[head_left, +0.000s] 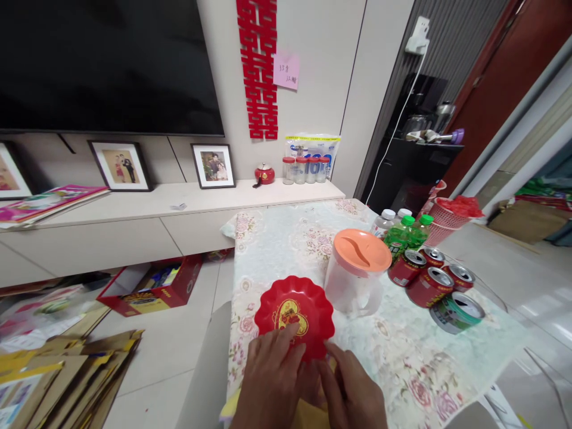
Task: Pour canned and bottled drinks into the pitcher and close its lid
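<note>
1. The red scalloped plate lies flat on the tabletop, near the front edge, just left of the clear pitcher with the orange lid.
2. The left hand rests on the plate's near rim, fingers stretched loosely and laid over the edge; it presses or steadies rather than closes round it.
3. The right hand sits just beside it, fingertips touching the plate's lower right rim, also fairly open with nothing clasped.
4. Something yellow shows under both wrists at the tabletop's near edge; what it is cannot be told.
5. Judging by this, the plate is already set down on the flowered cloth and is only being positioned; nothing lies in it yet.
6. The red cans and green-capped bottles stand well to the right, apart from the plate, with no hand on them.
</note>
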A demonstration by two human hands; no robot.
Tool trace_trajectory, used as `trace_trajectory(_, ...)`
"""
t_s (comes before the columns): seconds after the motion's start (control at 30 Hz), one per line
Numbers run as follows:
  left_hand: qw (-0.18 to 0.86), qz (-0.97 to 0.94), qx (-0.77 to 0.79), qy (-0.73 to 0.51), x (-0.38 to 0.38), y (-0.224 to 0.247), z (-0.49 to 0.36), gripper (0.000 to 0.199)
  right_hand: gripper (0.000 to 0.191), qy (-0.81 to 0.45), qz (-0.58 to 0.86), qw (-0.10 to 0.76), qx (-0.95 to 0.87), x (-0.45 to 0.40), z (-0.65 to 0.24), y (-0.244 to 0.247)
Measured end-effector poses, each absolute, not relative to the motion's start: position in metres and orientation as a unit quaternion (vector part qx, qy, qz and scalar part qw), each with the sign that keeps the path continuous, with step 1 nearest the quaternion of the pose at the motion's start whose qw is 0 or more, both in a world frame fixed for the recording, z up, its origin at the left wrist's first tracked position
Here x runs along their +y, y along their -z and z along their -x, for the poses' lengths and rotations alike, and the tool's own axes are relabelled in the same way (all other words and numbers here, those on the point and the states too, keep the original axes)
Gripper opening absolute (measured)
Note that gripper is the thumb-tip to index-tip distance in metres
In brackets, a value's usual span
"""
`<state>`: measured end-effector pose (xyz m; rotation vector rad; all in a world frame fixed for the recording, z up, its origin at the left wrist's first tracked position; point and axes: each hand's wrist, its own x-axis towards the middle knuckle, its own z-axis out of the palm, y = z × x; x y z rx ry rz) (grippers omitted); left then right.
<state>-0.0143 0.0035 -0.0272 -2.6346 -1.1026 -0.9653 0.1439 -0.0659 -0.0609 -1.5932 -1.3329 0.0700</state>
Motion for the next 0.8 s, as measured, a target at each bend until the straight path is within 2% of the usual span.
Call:
trace_trajectory(0.1,0.060,0.879,-0.333,0.336,0.010,0.025,0.020,0.025,0.031,-0.022,0.655,0.523,-0.545,-0.068,-0.161,0.049)
trace_trajectory(0.23,0.011,0.880,-0.321,0.350,0.019,0.032,0.014,0.029,0.022,0.039,0.671,0.522,-0.525,-0.063,-0.195,0.008)
trace_trajectory(0.37,-0.147,0.849,-0.387,0.328,0.038,0.028,-0.011,0.058,0.025,0.153,0.665,0.468,-0.561,-0.037,-0.234,-0.049)
trace_trajectory(0.43,-0.263,0.807,-0.432,0.306,0.053,0.015,-0.028,0.078,0.032,0.162,0.707,0.390,-0.567,-0.016,-0.250,-0.075)
trace_trajectory(0.47,-0.312,0.786,-0.438,0.306,0.060,0.007,-0.037,0.090,0.031,0.136,0.747,0.310,-0.572,-0.005,-0.256,-0.087)
trace_trajectory(0.57,-0.421,0.739,-0.408,0.333,0.081,-0.013,-0.064,0.121,0.026,0.092,0.773,0.212,-0.590,0.027,-0.264,-0.114)
trace_trajectory(0.7,-0.503,0.713,-0.337,0.354,0.100,-0.020,-0.096,0.149,0.035,0.055,0.794,0.095,-0.598,0.058,-0.258,-0.131)
trace_trajectory(0.8,-0.529,0.698,-0.282,0.393,0.109,-0.013,-0.114,0.158,0.037,0.031,0.806,0.030,-0.590,0.069,-0.253,-0.136)
